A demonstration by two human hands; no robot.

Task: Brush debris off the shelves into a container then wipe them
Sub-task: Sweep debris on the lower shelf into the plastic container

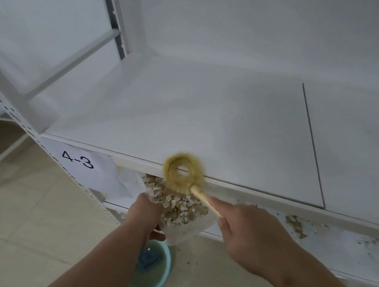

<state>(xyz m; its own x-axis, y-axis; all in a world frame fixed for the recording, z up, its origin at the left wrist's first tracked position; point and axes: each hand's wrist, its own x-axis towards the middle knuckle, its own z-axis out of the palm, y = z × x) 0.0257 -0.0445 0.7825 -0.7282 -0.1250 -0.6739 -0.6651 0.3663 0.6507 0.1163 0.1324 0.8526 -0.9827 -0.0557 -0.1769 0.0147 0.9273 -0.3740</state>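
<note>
The right hand (247,234) has its grip closed round the wooden handle of a ring-shaped brush (183,173), its bristles at the front edge of the white shelf (203,108). The left hand (144,211) grips a clear container (182,213) of pale debris just below that edge. A paper label (84,165) reading 4-3 hangs nearby; a teal basin (149,274) holding a blue cloth (146,258) sits on the floor beneath.

A person's right hand (249,233) grips a round-headed brush (183,173) at the front edge of a white shelf (203,108), while the left hand (148,214) holds a clear container (182,212) of pale debris just below the edge.
</note>
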